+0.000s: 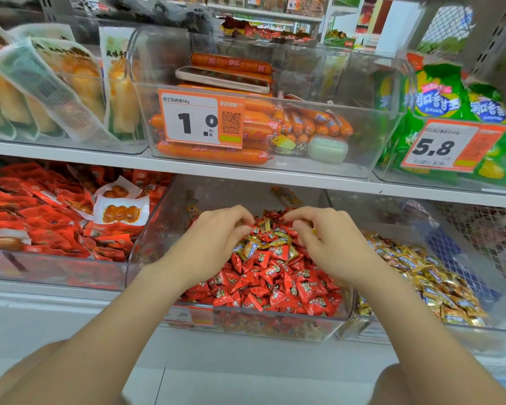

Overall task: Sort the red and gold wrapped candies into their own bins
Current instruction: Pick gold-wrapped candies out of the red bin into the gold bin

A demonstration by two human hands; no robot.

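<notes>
A clear middle bin point(246, 327) on the lower shelf holds a heap of red wrapped candies point(275, 285), with a few gold wrapped candies point(251, 247) mixed in at the top. The clear bin to its right point(392, 331) holds gold wrapped candies point(438, 282). Both my hands reach into the middle bin. My left hand point(216, 241) lies on the pile with its fingers curled down at the mixed candies; what it holds is hidden. My right hand point(327, 244) has curled fingers too, and a bit of gold wrapper shows under them.
A bin of red snack packets point(41, 217) stands left of the middle bin. The shelf edge point(187, 168) runs just above my hands. On the upper shelf are a bin of orange sausages point(246, 153) with a phone point(222, 78) on top, and green bags point(438, 103).
</notes>
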